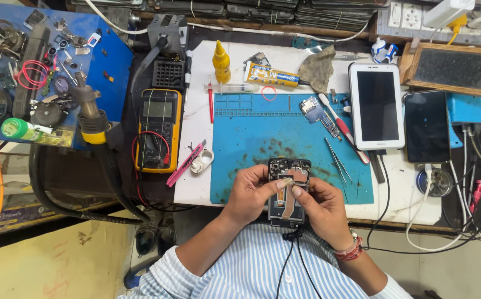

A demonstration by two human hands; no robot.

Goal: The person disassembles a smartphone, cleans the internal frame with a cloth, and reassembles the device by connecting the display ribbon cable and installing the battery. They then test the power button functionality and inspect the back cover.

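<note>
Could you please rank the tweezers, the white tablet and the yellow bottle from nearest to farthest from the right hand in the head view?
From the right hand:
1. Tweezers, on the blue mat just above it.
2. White tablet, farther up, to the right.
3. Yellow bottle, at the table's far edge, up and left.

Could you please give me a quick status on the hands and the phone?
Both hands, left hand and right hand, grip opened phone over blue mat. Nothing blocking.
</note>
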